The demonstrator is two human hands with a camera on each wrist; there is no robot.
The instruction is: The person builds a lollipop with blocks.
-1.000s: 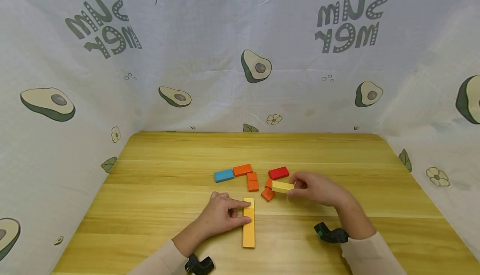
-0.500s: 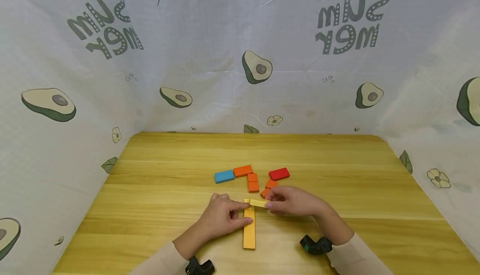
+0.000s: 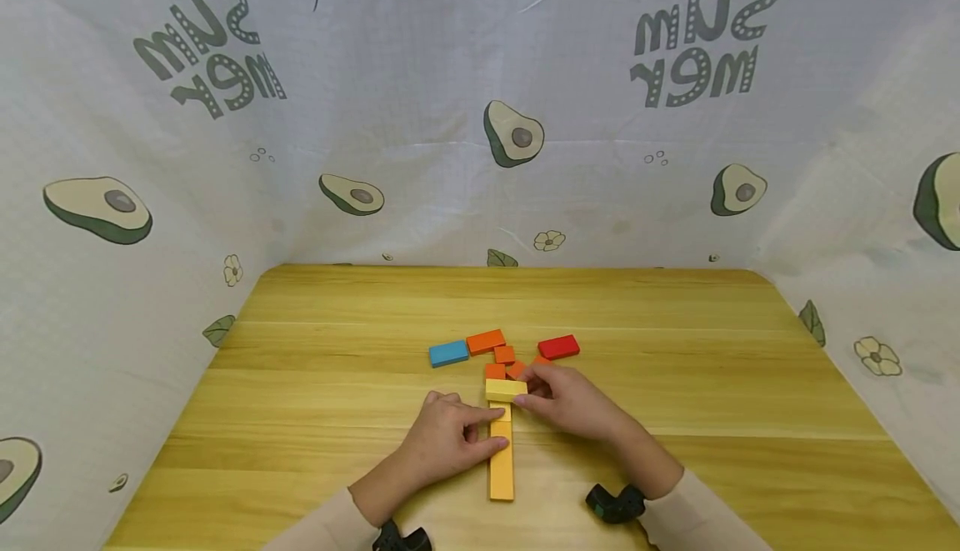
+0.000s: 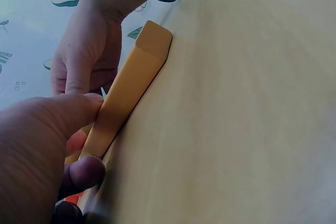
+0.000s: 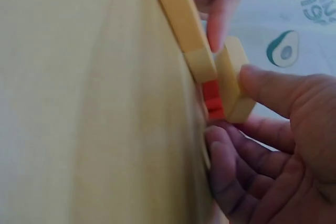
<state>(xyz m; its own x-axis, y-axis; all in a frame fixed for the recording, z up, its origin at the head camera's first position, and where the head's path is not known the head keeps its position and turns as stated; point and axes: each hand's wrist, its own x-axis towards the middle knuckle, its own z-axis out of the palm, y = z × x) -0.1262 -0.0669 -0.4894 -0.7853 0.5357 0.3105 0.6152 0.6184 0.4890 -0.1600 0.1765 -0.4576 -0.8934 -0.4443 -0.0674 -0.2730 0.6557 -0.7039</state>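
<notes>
In the head view my right hand [image 3: 566,401] pinches a pale yellow block [image 3: 506,389] between thumb and fingers. It lies crosswise over the far end of a row of blocks; the right wrist view shows this pale yellow block [image 5: 234,80] just above the row. My left hand [image 3: 446,434] touches the row from the left with index finger and thumb. That row has a long orange-yellow block [image 3: 502,480] in front and a short pale block [image 3: 507,410] behind it. Just beyond the held block are small orange blocks [image 3: 495,371], one partly behind my right fingers.
Farther back lie a blue block [image 3: 448,353], a longer orange block [image 3: 486,340] and a red block [image 3: 558,347]. Everything rests on a wooden table [image 3: 337,309]. A patterned cloth [image 3: 420,84] hangs behind and at the sides.
My right hand has carried the pale yellow block left, from beside the orange blocks to over the row. Two small orange blocks have shifted left. My left hand has hardly moved.
</notes>
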